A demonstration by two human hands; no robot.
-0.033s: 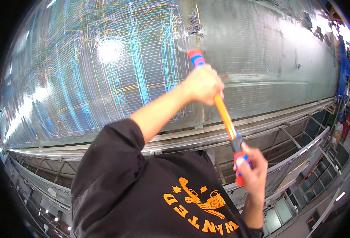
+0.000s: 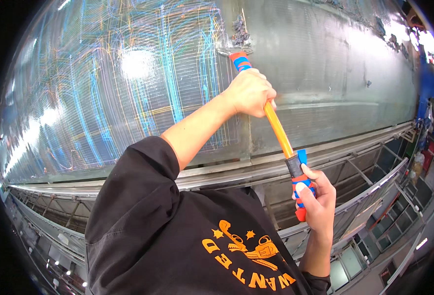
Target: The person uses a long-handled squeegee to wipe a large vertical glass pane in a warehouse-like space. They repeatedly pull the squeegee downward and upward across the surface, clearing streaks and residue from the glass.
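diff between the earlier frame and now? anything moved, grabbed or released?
Nothing visibly changed. The left hand grips the orange pole high up and the right hand holds its blue-and-red grip end, as before. The tool's head is against the scratched metal panel in both pictures.

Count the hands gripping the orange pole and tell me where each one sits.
2. The left hand wraps the orange pole near its upper end, by the metal surface. The right hand holds the blue and red grip at the lower end.
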